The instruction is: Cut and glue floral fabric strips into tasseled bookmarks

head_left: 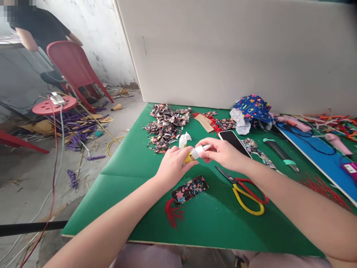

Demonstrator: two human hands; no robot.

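My left hand [175,162] is wrapped round a small glue bottle [191,155] with a yellow label, tilted so its white nozzle points right. The fingers of my right hand [216,150] pinch the bottle's white cap end; whether the cap is loose I cannot tell. Just behind my left hand stands another small white bottle [184,140]. Below both hands lies a floral fabric bookmark [190,190] with a red tassel [173,213]. To its right rest scissors [248,193] with red and yellow handles, blades partly apart. A phone [233,142] lies behind my right wrist.
A heap of floral fabric scraps [167,124] covers the table's back left. Behind are a brown strip [204,123] and a blue patterned cloth bundle [252,111]. A utility knife [280,154] and a blue board [315,156] lie right. Someone sits by a red chair [72,63].
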